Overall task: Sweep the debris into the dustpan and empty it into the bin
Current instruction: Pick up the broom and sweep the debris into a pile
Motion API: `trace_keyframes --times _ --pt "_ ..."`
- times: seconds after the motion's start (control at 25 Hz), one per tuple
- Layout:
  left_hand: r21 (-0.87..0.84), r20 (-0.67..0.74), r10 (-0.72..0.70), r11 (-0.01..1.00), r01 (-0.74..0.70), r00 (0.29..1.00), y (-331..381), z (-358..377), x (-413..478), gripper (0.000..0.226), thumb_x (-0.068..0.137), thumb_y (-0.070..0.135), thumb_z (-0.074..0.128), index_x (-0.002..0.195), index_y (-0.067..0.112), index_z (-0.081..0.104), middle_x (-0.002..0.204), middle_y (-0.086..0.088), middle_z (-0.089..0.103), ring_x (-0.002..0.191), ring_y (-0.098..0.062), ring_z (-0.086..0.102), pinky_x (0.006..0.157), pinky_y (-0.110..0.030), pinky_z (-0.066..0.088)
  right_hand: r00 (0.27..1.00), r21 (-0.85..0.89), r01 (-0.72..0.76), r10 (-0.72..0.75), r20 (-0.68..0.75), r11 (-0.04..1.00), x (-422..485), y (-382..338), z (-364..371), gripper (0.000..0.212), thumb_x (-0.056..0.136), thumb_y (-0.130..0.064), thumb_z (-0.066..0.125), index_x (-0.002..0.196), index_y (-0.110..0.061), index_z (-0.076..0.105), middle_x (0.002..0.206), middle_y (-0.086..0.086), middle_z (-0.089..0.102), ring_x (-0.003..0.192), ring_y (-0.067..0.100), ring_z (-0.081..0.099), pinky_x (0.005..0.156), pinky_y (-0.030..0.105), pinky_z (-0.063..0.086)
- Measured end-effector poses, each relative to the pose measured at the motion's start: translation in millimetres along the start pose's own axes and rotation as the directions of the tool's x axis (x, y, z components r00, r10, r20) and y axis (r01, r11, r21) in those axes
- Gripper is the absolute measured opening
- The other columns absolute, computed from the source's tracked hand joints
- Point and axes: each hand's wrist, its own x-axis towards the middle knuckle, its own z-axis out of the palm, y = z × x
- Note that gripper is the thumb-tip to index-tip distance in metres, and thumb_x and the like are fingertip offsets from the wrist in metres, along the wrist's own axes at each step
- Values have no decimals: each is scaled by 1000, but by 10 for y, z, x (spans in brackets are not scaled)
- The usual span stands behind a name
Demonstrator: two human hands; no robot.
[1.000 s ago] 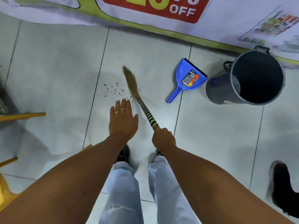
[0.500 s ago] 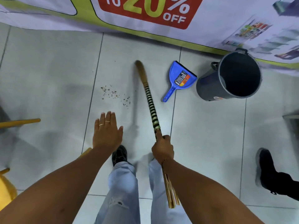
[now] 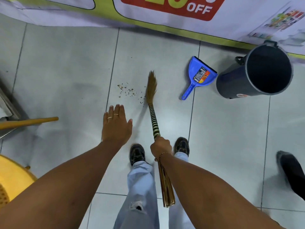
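Small brown debris (image 3: 127, 92) is scattered on the white floor tiles. My right hand (image 3: 160, 146) grips a straw broom (image 3: 152, 103) by its striped handle; the bristle tip rests on the floor just right of the debris. My left hand (image 3: 116, 125) hovers flat and empty, fingers apart, below the debris. A blue dustpan (image 3: 198, 76) lies on the floor to the right of the broom, handle pointing toward me. A dark grey bin (image 3: 257, 71) stands open beside the dustpan.
A printed banner (image 3: 165, 15) runs along the far edge of the floor. A wooden stick (image 3: 29, 122) and a yellow chair (image 3: 11, 180) are at the left. Another person's black shoe (image 3: 291, 171) is at the right. My feet stand below the broom.
The broom head has swung back left and down, from near the dustpan to just beside the debris. My left hand stays flat and empty.
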Motion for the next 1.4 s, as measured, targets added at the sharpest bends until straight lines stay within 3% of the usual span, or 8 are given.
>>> trace_keyframes --times 0.24,0.4,0.52,0.64,0.76,1.04,1.4 --pt "6 -2 -12 1000 12 1000 -182 41 -32 63 97 35 37 148 4 18 157 -15 22 148 -31 12 122 -44 14 995 -47 98 -98 1 994 -43 -228 169 40 92 -13 37 131 -13 45 119 15 59 106 34 59 87 40 55" --pt "-34 -17 -15 999 15 1000 -208 36 -114 63 96 33 41 147 2 20 156 -16 25 147 -32 15 121 -45 15 971 -38 191 -195 -139 981 -296 16 223 48 94 -14 37 142 -17 31 118 16 59 106 35 58 83 38 47" --pt "-51 -23 4 999 -5 1000 -180 21 -171 63 96 33 41 147 2 21 156 -16 26 147 -32 14 121 -44 14 973 70 118 -102 -207 991 -415 260 285 47 97 -16 34 144 -15 29 118 20 59 105 36 58 81 36 47" --pt "-44 -31 15 999 -16 999 -175 27 -212 63 96 32 41 147 2 21 155 -16 26 147 -32 15 121 -44 14 986 170 -57 82 -144 984 -484 398 379 38 96 -14 35 133 -8 41 115 20 63 103 35 61 76 31 47" --pt "-33 -28 16 999 -17 999 -186 55 -231 62 96 32 41 147 2 21 155 -16 27 147 -32 16 121 -44 14 991 156 -135 135 10 978 -628 371 462 35 96 -14 35 127 -6 49 125 15 59 116 30 56 91 31 46" --pt "-10 -42 -3 1000 3 999 -246 91 -220 63 96 35 40 148 4 19 156 -15 24 147 -31 15 121 -43 14 997 63 -1 -4 75 998 -505 -46 622 35 97 -15 35 126 -4 51 129 15 57 119 30 54 96 33 44" --pt "23 4 -52 998 52 999 -320 -28 -137 63 97 36 37 148 3 17 158 -15 21 148 -31 12 121 -44 13 993 159 112 -114 5 981 -442 -301 462 36 97 -20 33 129 -11 48 121 14 63 111 31 58 91 35 47"
